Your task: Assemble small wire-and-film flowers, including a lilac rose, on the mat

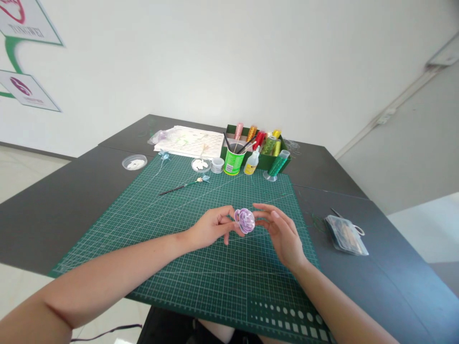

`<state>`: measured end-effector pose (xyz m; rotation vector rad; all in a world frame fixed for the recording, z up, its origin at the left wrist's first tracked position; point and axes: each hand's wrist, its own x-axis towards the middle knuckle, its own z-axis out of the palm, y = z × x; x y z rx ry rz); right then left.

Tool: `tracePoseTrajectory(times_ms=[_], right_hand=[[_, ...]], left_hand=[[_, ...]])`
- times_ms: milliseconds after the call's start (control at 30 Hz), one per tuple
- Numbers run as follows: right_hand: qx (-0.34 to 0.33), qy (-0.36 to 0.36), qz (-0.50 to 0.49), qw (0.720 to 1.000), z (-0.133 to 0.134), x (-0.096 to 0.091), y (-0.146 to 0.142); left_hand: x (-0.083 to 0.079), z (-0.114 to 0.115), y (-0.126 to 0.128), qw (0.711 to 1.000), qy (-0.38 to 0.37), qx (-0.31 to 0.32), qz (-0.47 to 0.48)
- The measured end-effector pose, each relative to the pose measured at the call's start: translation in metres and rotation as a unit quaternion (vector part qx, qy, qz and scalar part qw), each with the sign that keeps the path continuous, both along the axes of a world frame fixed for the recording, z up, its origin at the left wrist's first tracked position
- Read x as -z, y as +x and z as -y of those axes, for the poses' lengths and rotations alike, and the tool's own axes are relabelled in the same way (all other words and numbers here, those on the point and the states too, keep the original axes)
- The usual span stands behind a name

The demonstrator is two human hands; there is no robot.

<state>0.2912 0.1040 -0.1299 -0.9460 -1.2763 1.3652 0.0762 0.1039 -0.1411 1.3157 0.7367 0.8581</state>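
A small purple and white flower (pixel 245 220) made of curled petals is held above the green cutting mat (pixel 186 267). My left hand (pixel 211 228) pinches it from the left, fingers closed on it. My right hand (pixel 279 231) is at its right side with the fingers loosely spread, the fingertips touching or nearly touching the petals.
Behind on the mat lie a thin stick with a small flower (pixel 184 186), small dishes of petals (pixel 201 165), a green can of tools (pixel 234 161), a glue bottle (pixel 251 163) and a green box of rolls (pixel 267 145). A plastic bag with scissors (pixel 346 233) lies right.
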Motion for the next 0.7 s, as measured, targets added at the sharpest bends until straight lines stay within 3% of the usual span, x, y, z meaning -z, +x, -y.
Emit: tracePoseTrajectory(times_ms=[267,400,567,700], right_hand=[[0.012,0.084,0.060,0.995,0.003,0.004,0.005],[-0.040,0.157,0.141,0.977,0.007,-0.003,0.005],[-0.135,0.114,0.131,0.975,0.011,-0.007,0.002],[-0.150,0.065,0.075,0.984,0.012,-0.005,0.002]], left_hand=[[0.002,0.002,-0.002,0.999,0.007,0.034,-0.005],[0.006,0.003,0.000,0.994,-0.031,0.101,0.015],[0.008,0.004,0.001,0.987,-0.053,0.151,0.020],[0.007,0.004,0.001,0.985,-0.067,0.156,0.025]])
